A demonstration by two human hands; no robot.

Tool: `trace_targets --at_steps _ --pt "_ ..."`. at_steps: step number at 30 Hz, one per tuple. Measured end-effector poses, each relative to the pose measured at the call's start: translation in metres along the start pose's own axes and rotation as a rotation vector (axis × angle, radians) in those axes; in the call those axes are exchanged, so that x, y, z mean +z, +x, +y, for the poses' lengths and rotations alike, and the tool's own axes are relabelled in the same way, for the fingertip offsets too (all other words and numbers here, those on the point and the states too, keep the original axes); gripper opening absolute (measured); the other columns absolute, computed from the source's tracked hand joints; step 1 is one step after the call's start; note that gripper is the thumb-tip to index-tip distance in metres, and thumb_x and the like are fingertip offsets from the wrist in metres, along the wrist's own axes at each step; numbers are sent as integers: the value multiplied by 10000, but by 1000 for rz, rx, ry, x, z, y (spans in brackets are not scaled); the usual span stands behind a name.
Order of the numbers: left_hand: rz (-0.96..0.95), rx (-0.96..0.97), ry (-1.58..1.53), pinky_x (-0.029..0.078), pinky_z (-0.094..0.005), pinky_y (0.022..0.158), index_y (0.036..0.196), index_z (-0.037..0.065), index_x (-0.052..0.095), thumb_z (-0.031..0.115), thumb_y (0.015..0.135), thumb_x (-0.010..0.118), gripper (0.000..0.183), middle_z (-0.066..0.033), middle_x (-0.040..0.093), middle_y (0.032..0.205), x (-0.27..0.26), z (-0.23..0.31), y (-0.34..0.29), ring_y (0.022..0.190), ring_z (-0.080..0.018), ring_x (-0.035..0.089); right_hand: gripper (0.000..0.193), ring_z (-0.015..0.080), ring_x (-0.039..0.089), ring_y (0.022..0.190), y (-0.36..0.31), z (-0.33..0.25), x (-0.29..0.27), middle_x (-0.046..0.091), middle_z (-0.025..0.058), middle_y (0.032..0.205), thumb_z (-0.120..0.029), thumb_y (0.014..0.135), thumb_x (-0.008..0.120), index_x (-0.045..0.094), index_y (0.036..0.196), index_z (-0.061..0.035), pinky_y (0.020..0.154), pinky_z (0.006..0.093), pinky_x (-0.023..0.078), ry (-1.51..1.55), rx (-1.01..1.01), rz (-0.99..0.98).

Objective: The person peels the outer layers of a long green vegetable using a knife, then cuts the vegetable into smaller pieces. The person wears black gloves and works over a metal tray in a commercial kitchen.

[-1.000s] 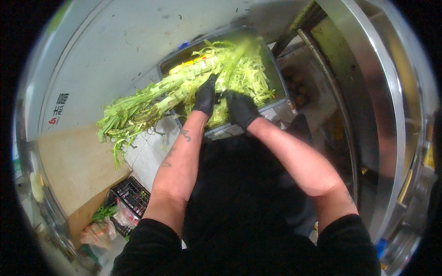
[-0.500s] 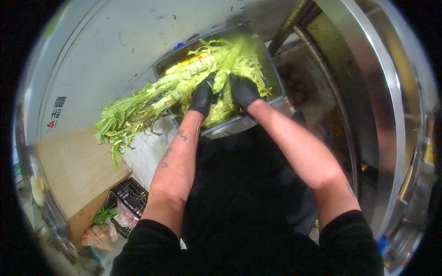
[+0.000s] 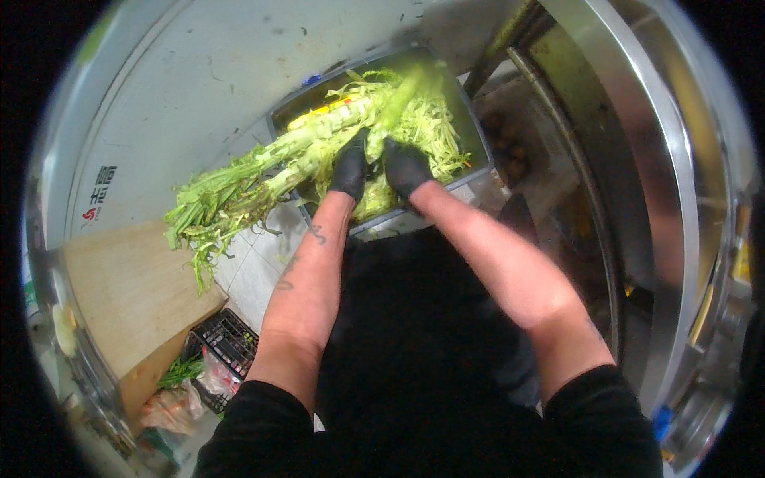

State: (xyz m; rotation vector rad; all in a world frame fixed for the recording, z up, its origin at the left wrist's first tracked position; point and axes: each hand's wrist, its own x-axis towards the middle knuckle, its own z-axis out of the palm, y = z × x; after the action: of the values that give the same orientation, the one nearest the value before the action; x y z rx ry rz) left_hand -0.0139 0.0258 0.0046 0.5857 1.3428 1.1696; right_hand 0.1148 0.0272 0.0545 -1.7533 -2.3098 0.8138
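Over the bin (image 3: 476,131), the left hand (image 3: 349,169) gripped the near end of the stalk (image 3: 392,116) while the right hand (image 3: 407,166), too blurred to tell if closed, had drawn closer, seemingly finishing a stroke.

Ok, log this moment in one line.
left hand: holding green stalk | right hand: beside stalk, blurred | grey bin: peelings inside, leafy stalks over rim

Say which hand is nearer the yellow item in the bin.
Left. In the picture, the left hand is just below and slightly right of the yellow item; the right hand is also below it, but farther right.
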Motion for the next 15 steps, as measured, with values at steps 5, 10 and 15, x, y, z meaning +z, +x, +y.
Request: trace_targets --at_steps 5,10,15 --pt "-17 -110 151 496 -291 836 1306 36 613 308 1047 463 404 -50 659 1202 -3 9 -10 1008 -129 604 442 460 635 918 -28 7 16 676 263 963 -320 1038 349 664 996 -12 832 528 503 241 13 190" --pt "-78 91 294 378 -333 1067 1358 -1 551 288 1059 422 436 -146 574 1376 -7 -8 0 1242 -219 536 316 400 669 913 11 16 3 686 240 1015 -234 971 428 641 1114 -49 795 500 526 77 90 8" --pt "-80 153 400 390 -348 1053 1344 -23 546 322 1063 397 470 -171 586 1353 -14 -18 9 1225 -254 547 338 398 647 1001 -28 9 31 673 242 1050 -290 979 448 622 1132 -45 830 500 523 203 -15 -30"
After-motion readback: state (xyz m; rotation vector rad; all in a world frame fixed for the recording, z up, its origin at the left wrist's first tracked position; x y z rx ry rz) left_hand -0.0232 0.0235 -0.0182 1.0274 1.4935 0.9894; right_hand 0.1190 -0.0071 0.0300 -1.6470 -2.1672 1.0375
